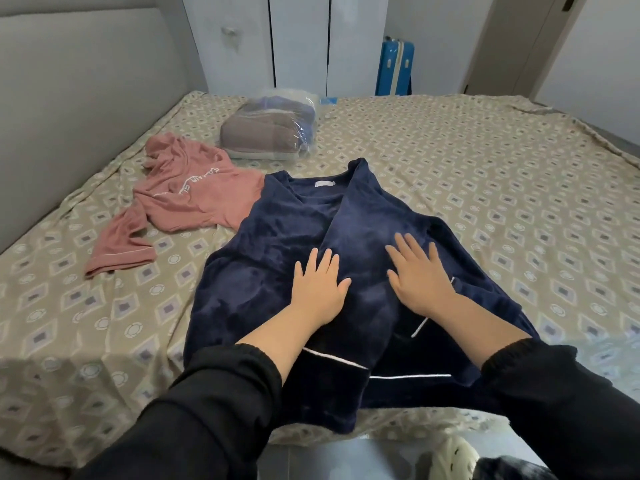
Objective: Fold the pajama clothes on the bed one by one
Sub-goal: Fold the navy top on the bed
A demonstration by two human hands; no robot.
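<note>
Both the left hand [317, 287] and right hand [420, 280] lie flat, fingers spread, on the navy fleece pajama top [277, 244], which looks thick, soft and floppy, best pinched at shoulders or hem

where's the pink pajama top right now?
Head view, left of centre: the pink pajama top lies crumpled on the bed, right beside the navy top and just nearer the camera than the plastic-bagged bundle.
</note>
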